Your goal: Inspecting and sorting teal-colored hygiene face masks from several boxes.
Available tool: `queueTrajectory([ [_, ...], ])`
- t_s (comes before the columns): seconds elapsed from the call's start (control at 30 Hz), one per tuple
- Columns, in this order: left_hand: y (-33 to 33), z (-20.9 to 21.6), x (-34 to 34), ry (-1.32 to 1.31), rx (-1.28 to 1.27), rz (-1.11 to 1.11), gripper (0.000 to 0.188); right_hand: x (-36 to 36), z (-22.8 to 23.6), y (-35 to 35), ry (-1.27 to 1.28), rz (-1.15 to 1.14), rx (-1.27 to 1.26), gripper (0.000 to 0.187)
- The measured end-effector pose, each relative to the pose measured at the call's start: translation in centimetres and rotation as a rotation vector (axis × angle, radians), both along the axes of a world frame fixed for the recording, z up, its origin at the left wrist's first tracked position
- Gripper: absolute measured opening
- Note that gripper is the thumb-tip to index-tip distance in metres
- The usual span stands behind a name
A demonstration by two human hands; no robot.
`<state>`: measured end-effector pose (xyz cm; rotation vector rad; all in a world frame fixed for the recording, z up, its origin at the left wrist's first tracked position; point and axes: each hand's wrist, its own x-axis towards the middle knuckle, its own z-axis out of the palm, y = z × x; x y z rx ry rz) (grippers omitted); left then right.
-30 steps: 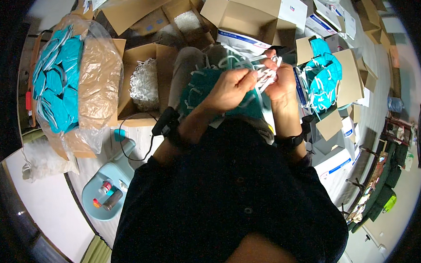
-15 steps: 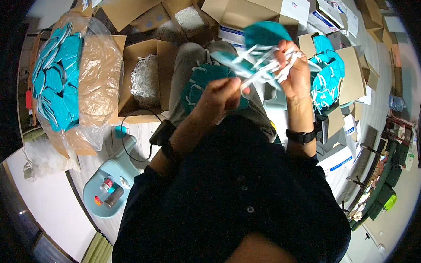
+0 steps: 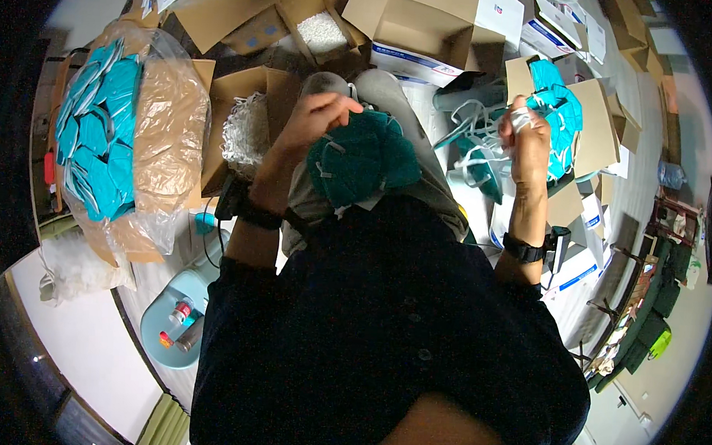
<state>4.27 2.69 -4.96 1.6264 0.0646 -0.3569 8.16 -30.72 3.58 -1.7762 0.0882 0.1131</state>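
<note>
My right hand [image 3: 529,138] is closed around the white elastic straps [image 3: 478,126] of a few teal face masks [image 3: 489,178], which hang beside it over the right. Part of the white band lies across the fingers. My left hand [image 3: 316,121] is empty, with its fingers partly stretched out, just above a pile of teal face masks [image 3: 349,163] in my lap. These masks overlap and carry white straps. Right behind my right hand, more teal masks [image 3: 565,112] fill an open cardboard box [image 3: 598,141].
On the left, a plastic-lined box [image 3: 171,130] holds many teal masks. Nearer stands a cardboard box [image 3: 278,86] of white straps [image 3: 245,132]. Ahead are an open carton [image 3: 421,36] and a box of white bits [image 3: 322,33]. A light-blue stool [image 3: 159,349] carries bottles.
My hands have moved apart: the left went up and left, letting go of the straps. My right hand carried the strapped masks to the right and lower, beside the mask box.
</note>
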Motion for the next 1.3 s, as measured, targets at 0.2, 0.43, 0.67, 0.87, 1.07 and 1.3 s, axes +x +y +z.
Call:
queueTrajectory([
  [0.2,-0.2,-4.6,-1.8,-0.476,0.770,-0.281,0.025,-0.8,-1.4,1.0,0.112,0.089,-0.043,0.026],
  [0.43,-0.4,3.7,-1.3,-0.180,0.204,-0.138,0.017,-1.0,-0.2,2.1,0.003,0.337,-0.128,0.014],
  [0.67,-3.4,5.7,-0.2,-0.163,-0.099,0.159,0.017,-2.9,1.6,6.3,-0.117,0.518,-0.052,0.020],
  [0.87,-5.8,5.9,-0.9,-0.183,-0.114,0.173,0.018,-1.8,0.2,5.7,-0.189,0.325,0.068,0.012],
  [1.07,-5.2,6.7,-1.5,-0.247,0.089,0.156,0.015,-0.8,-0.1,4.6,-0.081,0.261,0.053,0.012],
  [1.3,-5.7,6.4,-1.5,-0.121,-0.151,0.004,0.016,-0.2,-0.7,5.0,0.154,0.040,0.346,0.015],
])
